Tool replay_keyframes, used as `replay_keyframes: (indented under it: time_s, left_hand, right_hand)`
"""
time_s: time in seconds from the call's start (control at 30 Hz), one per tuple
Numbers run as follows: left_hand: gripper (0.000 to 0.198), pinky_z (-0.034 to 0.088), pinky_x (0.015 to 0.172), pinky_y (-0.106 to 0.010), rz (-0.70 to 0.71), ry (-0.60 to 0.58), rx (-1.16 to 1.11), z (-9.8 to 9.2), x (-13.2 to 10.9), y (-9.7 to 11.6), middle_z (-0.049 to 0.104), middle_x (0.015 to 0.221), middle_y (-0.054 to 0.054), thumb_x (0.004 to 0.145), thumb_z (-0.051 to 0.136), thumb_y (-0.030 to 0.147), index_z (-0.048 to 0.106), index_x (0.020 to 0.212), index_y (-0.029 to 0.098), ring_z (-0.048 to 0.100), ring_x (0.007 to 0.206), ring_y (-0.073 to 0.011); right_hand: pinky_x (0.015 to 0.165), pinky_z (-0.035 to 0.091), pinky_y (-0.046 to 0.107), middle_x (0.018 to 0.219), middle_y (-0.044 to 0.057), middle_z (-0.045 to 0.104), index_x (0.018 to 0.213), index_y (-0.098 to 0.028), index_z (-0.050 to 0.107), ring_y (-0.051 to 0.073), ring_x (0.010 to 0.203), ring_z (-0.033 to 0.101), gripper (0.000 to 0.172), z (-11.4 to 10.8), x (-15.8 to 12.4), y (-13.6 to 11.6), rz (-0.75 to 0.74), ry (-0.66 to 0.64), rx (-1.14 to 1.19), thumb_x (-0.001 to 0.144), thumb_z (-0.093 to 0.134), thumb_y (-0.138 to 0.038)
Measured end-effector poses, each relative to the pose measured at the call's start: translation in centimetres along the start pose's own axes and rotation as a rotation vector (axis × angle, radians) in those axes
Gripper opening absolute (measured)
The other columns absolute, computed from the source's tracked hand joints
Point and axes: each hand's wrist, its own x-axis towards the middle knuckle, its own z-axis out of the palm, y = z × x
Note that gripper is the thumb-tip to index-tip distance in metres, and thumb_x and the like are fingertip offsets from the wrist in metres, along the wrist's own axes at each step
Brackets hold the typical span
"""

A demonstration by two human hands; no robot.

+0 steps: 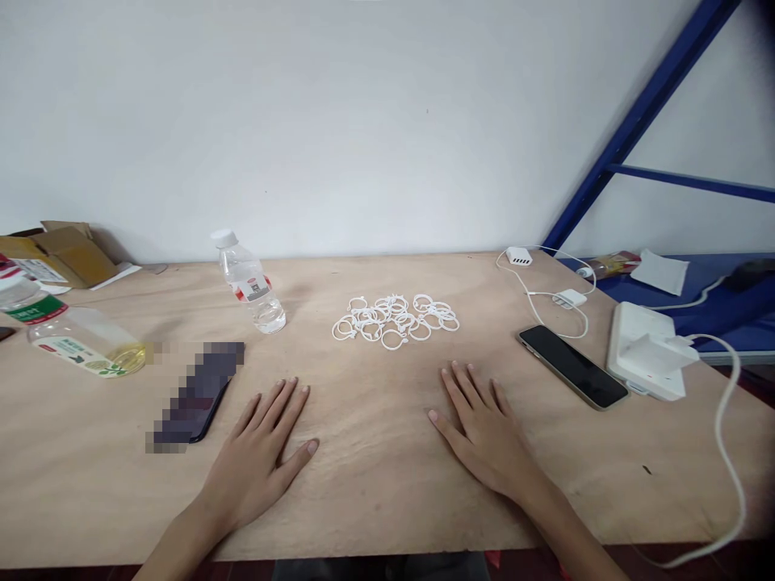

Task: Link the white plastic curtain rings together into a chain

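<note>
My left hand (261,452) lies flat on the wooden table (375,468), palm down with the fingers apart, holding nothing. Just left of it is a dark phone (203,395), partly blurred by a mosaic. Flat on the right side rests my right hand (484,436), its fingers spread and nothing in it. Beyond both hands, near the middle, a loose pile of white plastic rings (395,340) with small tabs lies on the wood; neither hand touches it. Another phone (572,367), screen dark, is to the right of my right hand.
A clear water bottle (257,290) stands behind my left hand. Farther left are a bottle with yellow liquid (85,343) and an open cardboard box (73,254). On the right sit a white power strip (645,351) with cables and a white USB charger (519,256). A blue metal frame (635,129) rises behind.
</note>
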Motion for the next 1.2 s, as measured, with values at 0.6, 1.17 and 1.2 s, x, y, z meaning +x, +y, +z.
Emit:
replay_keyframes:
  time_s: [0.6, 1.17, 1.2]
  left_hand:
    - [0.075, 0.030, 0.113, -0.047, 0.002, -0.003, -0.016, 0.2, -0.1, -0.2, 0.032, 0.155, -0.004, 0.091, 0.043, 0.057, 0.013, 0.153, 0.029, 0.036, 0.140, -0.0279]
    - [0.027, 0.042, 0.096, -0.048, -0.105, 0.143, -0.417, 1.9, 13.5, -0.4, 0.054, 0.113, -0.012, 0.093, 0.042, 0.030, 0.063, 0.106, 0.019, 0.048, 0.108, -0.0283]
    - [0.024, 0.041, 0.095, -0.049, -0.104, 0.146, -0.427, 2.0, 13.8, -0.5, 0.054, 0.110, -0.011, 0.092, 0.044, 0.030, 0.063, 0.100, 0.020, 0.047, 0.107, -0.0286]
  right_hand:
    - [0.117, 0.014, 0.056, 0.158, 0.005, 0.019, 0.151, -0.018, 0.025, 0.028, 0.147, 0.014, 0.071, 0.0, -0.1, -0.1, 0.010, -0.013, -0.014, 0.093, 0.027, -0.059]
    - [0.117, 0.016, 0.057, 0.158, 0.005, 0.023, 0.150, -0.018, 0.026, 0.028, 0.147, 0.016, 0.070, -0.2, 0.1, -0.1, 0.013, -0.021, -0.014, 0.092, 0.030, -0.057]
    - [0.117, 0.016, 0.057, 0.158, 0.006, 0.023, 0.150, -0.018, 0.026, 0.028, 0.147, 0.016, 0.070, -0.2, 0.1, -0.1, 0.010, -0.018, -0.012, 0.092, 0.030, -0.058]
